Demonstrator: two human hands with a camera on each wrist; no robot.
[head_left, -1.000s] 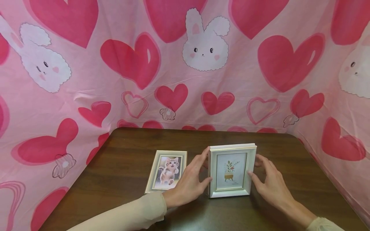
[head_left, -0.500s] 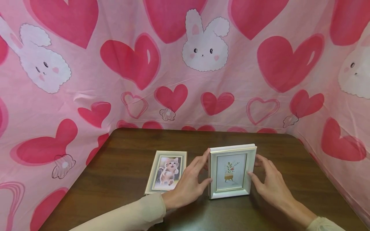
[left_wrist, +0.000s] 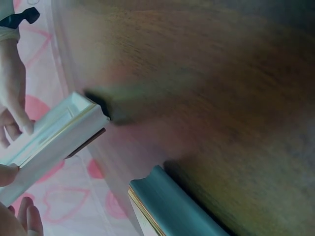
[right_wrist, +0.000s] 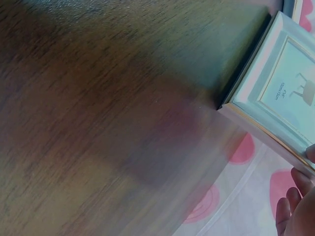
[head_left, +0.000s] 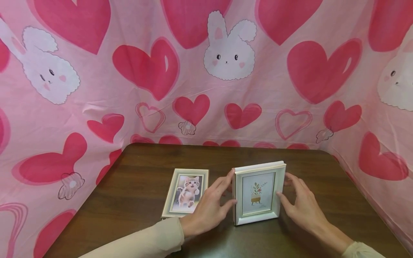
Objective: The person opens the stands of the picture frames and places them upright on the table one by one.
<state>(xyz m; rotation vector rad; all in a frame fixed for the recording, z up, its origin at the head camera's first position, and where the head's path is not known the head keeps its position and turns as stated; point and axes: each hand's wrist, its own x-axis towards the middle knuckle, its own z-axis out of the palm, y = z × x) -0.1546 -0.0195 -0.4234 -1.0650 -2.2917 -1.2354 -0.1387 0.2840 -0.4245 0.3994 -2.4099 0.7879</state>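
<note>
A pale picture frame (head_left: 238, 200) with a potted-plant print stands upright on the table, angled a little, between both hands. My left hand (head_left: 209, 204) holds its left edge, thumb at the front and fingers reaching behind. On the opposite edge, my right hand (head_left: 304, 206) pinches it, thumb in front and fingertips partly hidden at the back. The left wrist view shows this frame (left_wrist: 69, 140) side-on, with a thin dark leg (left_wrist: 86, 143) sticking out behind. In the right wrist view its lower corner (right_wrist: 236, 105) meets the table, and right-hand fingers (right_wrist: 283, 214) lie along the edge.
A second frame (head_left: 169, 195) with a kitten picture lies left of the left hand, partly covered by that forearm. Both rest on a dark wooden table (head_left: 135, 200). Pink cloth (head_left: 271, 86) with hearts and rabbits hangs around the back and sides.
The plant frame has turned slightly, its left edge coming nearer the person. My left hand has moved a little toward the body with it; the right hand has stayed nearly still.
</note>
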